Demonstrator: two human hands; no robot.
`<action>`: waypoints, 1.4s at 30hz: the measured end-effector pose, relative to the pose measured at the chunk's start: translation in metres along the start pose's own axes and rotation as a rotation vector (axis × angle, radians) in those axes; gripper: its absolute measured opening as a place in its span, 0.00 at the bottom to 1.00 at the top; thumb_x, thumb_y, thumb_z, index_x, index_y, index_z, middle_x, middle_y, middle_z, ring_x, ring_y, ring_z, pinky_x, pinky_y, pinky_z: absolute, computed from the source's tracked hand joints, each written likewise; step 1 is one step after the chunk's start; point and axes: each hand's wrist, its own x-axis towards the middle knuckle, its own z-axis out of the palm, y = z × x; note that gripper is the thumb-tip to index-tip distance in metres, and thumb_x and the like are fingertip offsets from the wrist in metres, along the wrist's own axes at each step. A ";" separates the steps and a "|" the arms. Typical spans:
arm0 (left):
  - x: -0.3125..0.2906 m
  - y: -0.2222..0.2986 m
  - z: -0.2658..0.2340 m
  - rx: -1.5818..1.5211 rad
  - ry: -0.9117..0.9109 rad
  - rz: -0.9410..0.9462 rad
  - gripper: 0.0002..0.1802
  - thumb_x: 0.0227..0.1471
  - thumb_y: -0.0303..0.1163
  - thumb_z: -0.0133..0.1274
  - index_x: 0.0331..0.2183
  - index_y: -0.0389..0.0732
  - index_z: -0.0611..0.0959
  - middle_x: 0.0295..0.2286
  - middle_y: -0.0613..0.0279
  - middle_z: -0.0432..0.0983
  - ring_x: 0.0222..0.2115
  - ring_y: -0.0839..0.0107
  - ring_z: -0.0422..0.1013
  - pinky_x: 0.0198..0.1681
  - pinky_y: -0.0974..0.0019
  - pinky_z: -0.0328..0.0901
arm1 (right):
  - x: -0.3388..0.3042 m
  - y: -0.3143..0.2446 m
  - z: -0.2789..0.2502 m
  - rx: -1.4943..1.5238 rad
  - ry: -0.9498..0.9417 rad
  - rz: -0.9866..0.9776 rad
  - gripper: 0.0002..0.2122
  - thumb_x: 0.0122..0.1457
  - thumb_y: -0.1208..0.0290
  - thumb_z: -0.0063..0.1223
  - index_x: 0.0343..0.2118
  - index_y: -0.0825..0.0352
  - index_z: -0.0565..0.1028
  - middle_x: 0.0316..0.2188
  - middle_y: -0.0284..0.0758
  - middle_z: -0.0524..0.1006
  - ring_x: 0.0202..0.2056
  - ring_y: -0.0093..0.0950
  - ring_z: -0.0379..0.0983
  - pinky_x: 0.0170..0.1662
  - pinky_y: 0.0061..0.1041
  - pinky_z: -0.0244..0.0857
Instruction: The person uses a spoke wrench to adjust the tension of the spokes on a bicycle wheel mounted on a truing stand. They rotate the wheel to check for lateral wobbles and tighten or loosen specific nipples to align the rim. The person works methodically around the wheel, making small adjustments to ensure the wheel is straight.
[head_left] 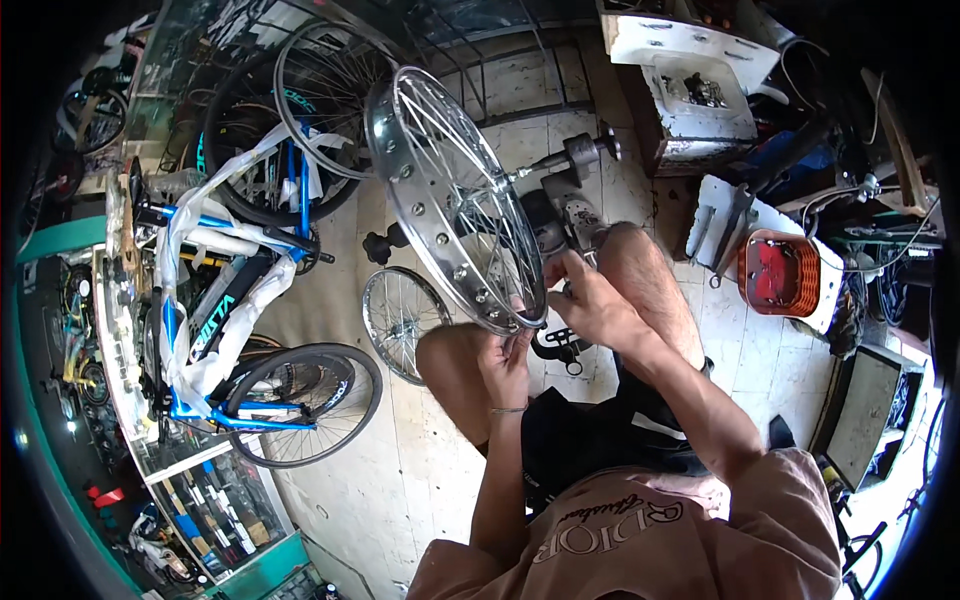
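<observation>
A spoked metal wheel stands tilted in front of me, its wide shiny rim dotted with spoke nipples. Its axle meets the arm of a dark wheel stand. At the rim's lower edge, my left hand is closed, with thumb and fingers pinching the rim. My right hand is beside the rim's right side, fingers curled together near the spokes. Something small and dark shows between those fingers, too small to name. Below the hands, a black bracket-like part shows between my knees.
A second spoked wheel lies on the tiled floor by my left knee. A blue bicycle partly wrapped in white stands at left, beside a glass display case. To the right are an orange basket, wrenches and a drawer cabinet.
</observation>
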 end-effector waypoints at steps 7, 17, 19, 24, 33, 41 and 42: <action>-0.040 -0.014 0.021 -0.171 0.109 -0.429 0.14 0.62 0.27 0.49 0.48 0.35 0.73 0.41 0.63 0.71 0.39 0.74 0.71 0.45 0.70 0.68 | -0.058 0.065 0.040 -0.221 -0.015 0.106 0.18 0.55 0.78 0.49 0.50 0.73 0.64 0.45 0.56 0.70 0.47 0.53 0.68 0.52 0.43 0.63; -0.014 -0.017 -0.033 -0.166 -0.076 -0.643 0.15 0.60 0.27 0.51 0.48 0.34 0.74 0.36 0.59 0.75 0.37 0.69 0.75 0.36 0.67 0.71 | -0.012 0.022 0.001 -0.009 0.028 0.034 0.07 0.59 0.74 0.51 0.37 0.70 0.76 0.34 0.47 0.79 0.37 0.45 0.76 0.42 0.39 0.70; 0.013 -0.035 -0.048 -0.319 0.039 -0.460 0.15 0.58 0.28 0.53 0.46 0.33 0.75 0.36 0.58 0.76 0.35 0.67 0.76 0.36 0.66 0.72 | 0.006 0.031 0.001 0.006 -0.152 -0.043 0.09 0.60 0.69 0.56 0.38 0.68 0.79 0.32 0.43 0.80 0.34 0.35 0.79 0.40 0.31 0.72; 0.080 -0.017 -0.050 -0.153 0.081 -0.357 0.15 0.58 0.25 0.53 0.47 0.32 0.74 0.35 0.56 0.76 0.32 0.70 0.74 0.36 0.67 0.70 | 0.042 0.028 -0.002 -0.001 -0.497 0.218 0.11 0.59 0.65 0.57 0.37 0.68 0.80 0.29 0.43 0.80 0.33 0.35 0.78 0.41 0.32 0.70; 0.107 -0.029 -0.031 -0.307 0.077 -0.327 0.17 0.55 0.21 0.55 0.47 0.31 0.73 0.33 0.54 0.78 0.28 0.71 0.75 0.29 0.72 0.70 | 0.041 0.059 0.030 -0.447 -0.270 -0.104 0.09 0.54 0.81 0.48 0.37 0.72 0.77 0.39 0.46 0.75 0.49 0.39 0.71 0.48 0.35 0.69; 0.122 -0.042 -0.044 -0.333 0.152 -0.310 0.10 0.56 0.24 0.55 0.41 0.34 0.76 0.32 0.53 0.78 0.30 0.68 0.74 0.32 0.72 0.68 | 0.067 0.051 0.031 -0.429 -0.325 0.240 0.10 0.54 0.69 0.56 0.34 0.71 0.79 0.33 0.45 0.79 0.41 0.42 0.76 0.47 0.36 0.69; 0.121 -0.033 -0.040 -0.301 0.161 -0.351 0.09 0.57 0.25 0.54 0.40 0.34 0.76 0.32 0.53 0.78 0.30 0.69 0.74 0.32 0.72 0.69 | 0.074 0.050 0.025 -0.369 -0.410 0.222 0.11 0.52 0.67 0.60 0.35 0.68 0.80 0.32 0.43 0.80 0.39 0.40 0.78 0.45 0.35 0.70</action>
